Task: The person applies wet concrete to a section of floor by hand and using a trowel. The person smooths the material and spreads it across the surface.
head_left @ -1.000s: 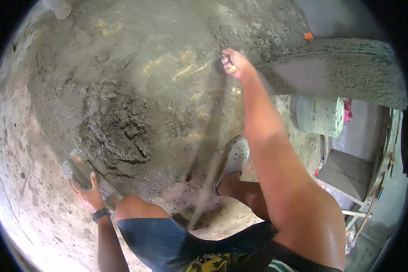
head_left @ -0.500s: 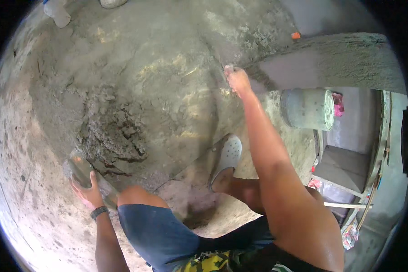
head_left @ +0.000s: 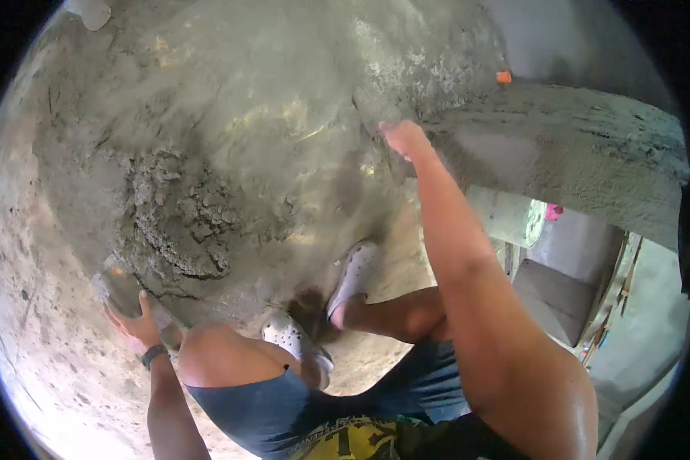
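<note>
My left hand [head_left: 136, 322], with a dark watch at the wrist, grips a flat grey board [head_left: 123, 282] at the lower left, its thumb over the top face. The board lies beside a lumpy heap of wet mortar [head_left: 180, 211]. Farther off, my right hand [head_left: 406, 139] is closed low over the smeared grey surface, near a raised mortar-covered ledge [head_left: 575, 138]. A dark thin edge runs beside its fingers, but I cannot make out what they hold.
A grey bucket [head_left: 502, 215] lies on its side below the ledge, partly behind my right arm. My feet in pale clogs [head_left: 353, 272] are between my arms. A small orange piece [head_left: 504, 77] sits at the ledge's far corner. A dark panel [head_left: 556, 299] stands at the right.
The view has shifted, so the ledge and bucket appear lower. My right hand stays closed near the ledge. A second clog has come into view; my left hand keeps its grip on the board.
</note>
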`<state>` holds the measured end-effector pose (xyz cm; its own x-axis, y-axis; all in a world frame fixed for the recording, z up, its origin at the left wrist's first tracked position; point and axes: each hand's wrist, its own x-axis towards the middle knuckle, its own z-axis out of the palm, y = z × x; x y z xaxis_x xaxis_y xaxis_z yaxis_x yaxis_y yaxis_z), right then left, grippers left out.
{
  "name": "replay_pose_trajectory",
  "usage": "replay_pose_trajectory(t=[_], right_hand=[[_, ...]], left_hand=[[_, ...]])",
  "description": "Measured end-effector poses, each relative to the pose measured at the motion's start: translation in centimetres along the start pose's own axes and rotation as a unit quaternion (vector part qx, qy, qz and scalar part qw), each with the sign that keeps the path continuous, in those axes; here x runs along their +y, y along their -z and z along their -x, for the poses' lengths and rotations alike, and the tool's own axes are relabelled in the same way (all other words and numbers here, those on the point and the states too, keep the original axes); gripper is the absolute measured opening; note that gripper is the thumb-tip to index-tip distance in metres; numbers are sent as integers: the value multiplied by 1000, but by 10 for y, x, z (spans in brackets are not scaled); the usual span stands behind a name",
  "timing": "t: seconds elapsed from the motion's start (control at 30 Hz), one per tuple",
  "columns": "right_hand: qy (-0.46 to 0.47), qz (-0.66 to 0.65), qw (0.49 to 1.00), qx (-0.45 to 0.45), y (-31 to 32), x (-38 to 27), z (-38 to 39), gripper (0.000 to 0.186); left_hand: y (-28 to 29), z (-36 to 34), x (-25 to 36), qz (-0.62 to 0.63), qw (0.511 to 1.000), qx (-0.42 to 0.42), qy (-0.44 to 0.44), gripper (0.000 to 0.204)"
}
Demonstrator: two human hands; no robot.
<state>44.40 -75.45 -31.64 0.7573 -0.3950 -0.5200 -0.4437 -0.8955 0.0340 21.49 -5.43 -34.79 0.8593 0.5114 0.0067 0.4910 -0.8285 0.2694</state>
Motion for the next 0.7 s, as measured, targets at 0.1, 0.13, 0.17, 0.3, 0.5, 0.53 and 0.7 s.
replay_pose_trajectory(t=[0.1, 0.13, 0.17, 0.3, 0.5, 0.53, 0.7], right_hand=[[-50, -38, 998, -22, 21, -35, 14, 77], [-73, -45, 995, -59, 30, -33, 11, 81], [-66, -42, 996, -51, 33, -33, -4, 81], [-32, -89, 996, -2, 27, -32, -68, 82], [-11, -129, 988, -80, 51, -25, -95, 81], [-13, -91, 992, -92, 56, -36, -81, 80], [167, 4, 983, 80, 41, -68, -2, 79]], left_hand=[[3, -3, -14, -17, 999, 32, -6, 92], [2, 0, -4, -9, 1000, 21, -12, 93], [1, -2, 4, -3, 1000, 18, -18, 93], [-5, -2, 13, 8, 999, 19, -30, 97], [-2, 0, 13, 7, 1000, 7, 21, 96], [2, 2, 15, -9, 999, -5, 41, 96], [-7, 1, -4, -18, 999, 27, 4, 99]])
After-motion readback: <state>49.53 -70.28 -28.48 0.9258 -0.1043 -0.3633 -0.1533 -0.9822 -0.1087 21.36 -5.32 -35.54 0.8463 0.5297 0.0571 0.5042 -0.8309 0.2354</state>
